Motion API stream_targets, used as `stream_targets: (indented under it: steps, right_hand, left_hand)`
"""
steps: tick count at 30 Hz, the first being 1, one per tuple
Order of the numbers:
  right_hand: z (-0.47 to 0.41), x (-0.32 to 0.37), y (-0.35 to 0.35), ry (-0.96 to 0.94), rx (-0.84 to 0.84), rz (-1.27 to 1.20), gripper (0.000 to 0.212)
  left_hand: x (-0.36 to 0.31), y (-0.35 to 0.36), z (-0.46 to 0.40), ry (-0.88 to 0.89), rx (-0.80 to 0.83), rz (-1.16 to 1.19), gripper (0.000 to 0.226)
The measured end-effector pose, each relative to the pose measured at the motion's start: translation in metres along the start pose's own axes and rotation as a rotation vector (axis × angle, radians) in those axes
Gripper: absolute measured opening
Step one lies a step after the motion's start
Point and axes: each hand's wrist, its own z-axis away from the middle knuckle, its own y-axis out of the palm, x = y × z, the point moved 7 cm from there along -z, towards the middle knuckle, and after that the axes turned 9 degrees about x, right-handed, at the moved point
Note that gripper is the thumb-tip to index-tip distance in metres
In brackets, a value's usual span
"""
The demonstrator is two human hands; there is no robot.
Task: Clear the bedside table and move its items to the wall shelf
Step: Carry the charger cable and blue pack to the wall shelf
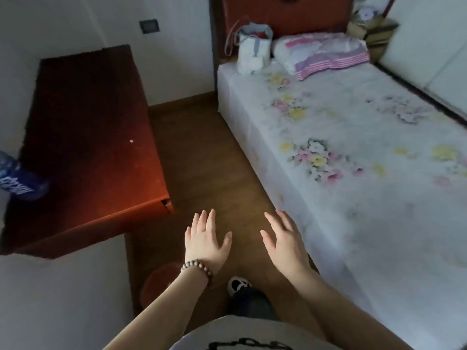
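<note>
A dark red wooden surface (pixel 96 137) juts from the white wall on the left, and I cannot tell whether it is the shelf or the table. A blue plastic bottle (pixel 17 180) lies at its left edge, partly cut off by the frame. My left hand (pixel 206 239), with a bead bracelet on the wrist, and my right hand (pixel 284 245) hover over the wooden floor (pixel 202 160), fingers spread and holding nothing. At the far side of the bed's head, a stack of books and small items (pixel 371 29) sits on a surface, blurred.
A bed (pixel 366 152) with a floral sheet fills the right side. A pillow (pixel 323 53) and a white bag (pixel 254 48) lie at its head against the red headboard. A red round stool (pixel 159 284) stands below my left arm. My foot (pixel 237 285) is on the floor.
</note>
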Motion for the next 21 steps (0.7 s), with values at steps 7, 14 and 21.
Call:
stream_targets:
  steps: [7,14,21]
  right_hand:
    - [0.135,-0.116,-0.042,0.426,-0.245,-0.132,0.042]
    - [0.303,-0.206,-0.07,0.807,-0.429,-0.198,0.047]
    - [0.455,-0.294,-0.105,1.067,-0.636,-0.277,0.049]
  left_hand:
    - [-0.133,0.069,0.036,0.391,0.185,-0.168,0.077]
    - [-0.268,0.162,0.126,0.707,0.354,-0.28,0.075]
    - [-0.391,0.256,0.241,0.989,0.495,-0.363,0.075]
